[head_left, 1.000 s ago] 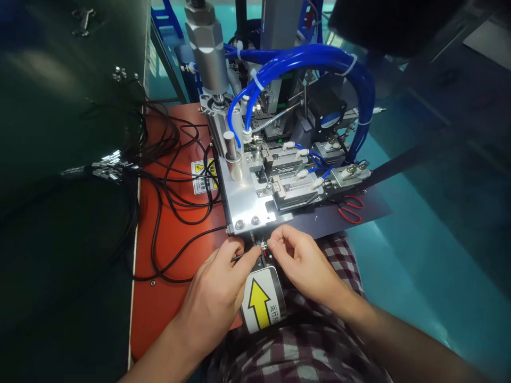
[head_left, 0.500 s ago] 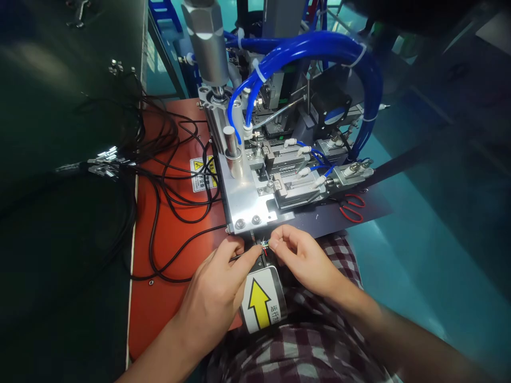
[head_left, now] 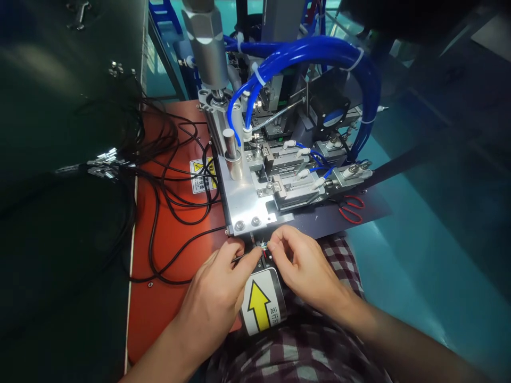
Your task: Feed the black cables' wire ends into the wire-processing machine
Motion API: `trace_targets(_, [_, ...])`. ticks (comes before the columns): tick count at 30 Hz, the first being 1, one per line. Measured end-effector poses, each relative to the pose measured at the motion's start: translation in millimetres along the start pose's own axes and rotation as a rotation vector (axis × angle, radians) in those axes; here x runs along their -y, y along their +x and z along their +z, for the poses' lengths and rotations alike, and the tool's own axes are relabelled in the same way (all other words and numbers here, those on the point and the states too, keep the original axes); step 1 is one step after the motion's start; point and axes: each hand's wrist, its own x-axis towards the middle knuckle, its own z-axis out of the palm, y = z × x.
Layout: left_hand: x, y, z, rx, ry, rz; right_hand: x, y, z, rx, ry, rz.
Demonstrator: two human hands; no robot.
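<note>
My left hand (head_left: pixel 217 295) pinches a thin black cable (head_left: pixel 183 242) near its end, thumb and forefinger pressed together. Just to its right, my right hand (head_left: pixel 301 263) pinches the small coloured wire tips (head_left: pixel 263 246) at the end of that cable. Both hands meet at the front edge of a metal machine plate (head_left: pixel 243 205), over a small black fixture. Directly below them lies a white label with a yellow arrow (head_left: pixel 261 308).
The machine carries a silver cylinder (head_left: pixel 207 42), blue air hoses (head_left: pixel 315 50) and small pneumatic blocks. A tangle of black cables (head_left: pixel 167 165) lies on the orange mat (head_left: pixel 159 303) at left. Red-handled scissors (head_left: pixel 351 207) rest to the right. A dark cabinet (head_left: pixel 59 106) stands far left.
My right hand's fingers shifted slightly on the wire tips. The view moved a little; my left hand kept its pinch.
</note>
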Motion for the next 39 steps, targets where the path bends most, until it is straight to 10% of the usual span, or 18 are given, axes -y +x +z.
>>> trace_targets(11, [2.0, -4.7, 7.4, -0.031, -0.071, -0.03, -10.6, 6.5, 3.8, 0.086, 0.45, 0.21])
trace_targets(19, [2.8, -4.9, 7.6, -0.031, -0.07, -0.043, -9.7, 1.1, 11.5, -0.021, 0.31, 0.021])
trace_targets(33, [3.2, -3.2, 6.5, -0.05, -0.073, -0.021, -2.5, 4.2, 8.6, 0.003, 0.393, 0.147])
trace_targets(39, [2.4, -2.2, 3.2, -0.038, -0.084, -0.015, -8.2, 1.8, 14.2, -0.079, 0.191, -0.074])
